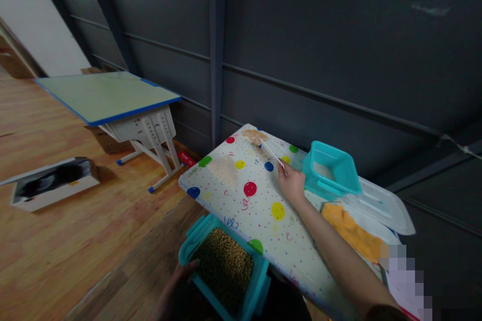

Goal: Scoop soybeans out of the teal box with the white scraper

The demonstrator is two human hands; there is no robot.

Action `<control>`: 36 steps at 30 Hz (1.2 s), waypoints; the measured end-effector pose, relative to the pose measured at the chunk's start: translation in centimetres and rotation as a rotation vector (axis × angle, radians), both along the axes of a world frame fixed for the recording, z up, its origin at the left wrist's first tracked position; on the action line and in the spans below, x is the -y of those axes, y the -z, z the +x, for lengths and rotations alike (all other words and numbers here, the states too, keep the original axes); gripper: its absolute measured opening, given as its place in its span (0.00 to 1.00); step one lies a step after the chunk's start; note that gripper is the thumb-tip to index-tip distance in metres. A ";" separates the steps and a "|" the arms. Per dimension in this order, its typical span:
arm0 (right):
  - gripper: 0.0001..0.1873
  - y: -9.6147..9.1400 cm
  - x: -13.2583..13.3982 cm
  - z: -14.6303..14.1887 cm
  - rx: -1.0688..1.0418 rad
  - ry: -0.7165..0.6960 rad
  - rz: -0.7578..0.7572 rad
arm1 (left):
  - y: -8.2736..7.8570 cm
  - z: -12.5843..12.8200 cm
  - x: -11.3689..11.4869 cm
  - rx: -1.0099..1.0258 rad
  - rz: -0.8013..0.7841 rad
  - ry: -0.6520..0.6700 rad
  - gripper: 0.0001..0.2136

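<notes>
Container [194, 238], teal, bean-filled, is at 7 o'clock from table [263, 220] centre; our left hand [181, 277] clamps its rim. Our right hand [290, 181] is closed around the white utensil [271, 153], tip at tan grains [253, 135], 12 o'clock. We locate white grains [225, 170] at 10 o'clock, teal box [327, 188] at 2 o'clock.

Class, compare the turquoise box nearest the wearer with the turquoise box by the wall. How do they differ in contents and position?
Contents: the near box holds tan beans and darker ones; the far box holds white grains.

Fill: the near box looks fuller; the far box shows more bare inner wall.

Position: the left hand grips the near box; the far box sits on the table.

Shared: both are turquoise and open.
</notes>
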State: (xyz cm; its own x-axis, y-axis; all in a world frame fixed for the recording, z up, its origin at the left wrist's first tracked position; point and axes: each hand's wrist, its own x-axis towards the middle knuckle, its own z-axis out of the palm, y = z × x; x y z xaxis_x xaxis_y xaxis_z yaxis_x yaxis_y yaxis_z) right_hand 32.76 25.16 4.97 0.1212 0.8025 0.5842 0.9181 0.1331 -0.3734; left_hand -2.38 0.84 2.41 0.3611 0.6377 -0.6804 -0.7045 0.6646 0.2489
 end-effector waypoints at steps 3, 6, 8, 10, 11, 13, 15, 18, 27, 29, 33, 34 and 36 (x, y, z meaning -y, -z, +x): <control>0.21 0.0 1.0 0.4 -0.004 -0.066 0.012 | 0.1 0.9 0.1 0.003 -0.081 -0.054 0.54; 0.20 0.0 1.4 0.9 -0.036 -0.108 0.033 | 0.2 1.2 0.2 -0.019 -0.091 -0.079 0.54; 0.20 0.0 1.4 1.2 -0.050 -0.118 0.030 | 0.4 1.1 0.4 -0.055 -0.084 -0.087 0.53; 0.20 0.1 1.3 1.3 -0.058 -0.120 0.016 | 0.8 0.6 0.5 -0.068 -0.074 -0.093 0.50; 0.20 0.2 1.2 1.3 -0.063 -0.123 0.008 | 1.0 0.2 0.7 -0.066 -0.066 -0.091 0.48; 0.19 0.4 1.2 1.2 -0.076 -0.142 -0.003 | 1.4 -0.5 0.9 -0.067 -0.039 -0.079 0.42; 0.19 0.5 1.2 1.1 -0.096 -0.163 0.002 | 1.9 -0.9 1.2 -0.079 -0.008 -0.075 0.36; 0.18 0.2 0.7 0.9 -0.140 -0.174 0.013 | 2.2 -0.5 1.4 -0.074 0.016 -0.095 0.27; 0.21 -0.7 -0.5 1.0 -0.131 -0.319 -0.064 | 1.9 -0.9 1.1 -0.048 0.022 -0.057 0.09; 0.24 -0.5 0.5 1.6 -0.120 -0.377 -0.048 | 2.0 -1.3 1.3 -0.056 0.048 -0.059 0.09; 0.21 -0.4 1.8 2.4 -0.166 -0.396 -0.021 | 1.4 -0.4 1.2 -0.034 0.015 -0.085 0.22; 0.19 -0.3 2.0 2.5 -0.192 -0.370 -0.016 | 1.2 -0.1 1.1 -0.027 -0.010 -0.086 0.25; 0.16 -0.1 2.2 2.4 -0.246 -0.310 -0.010 | 0.8 0.5 0.9 -0.017 -0.049 -0.079 0.25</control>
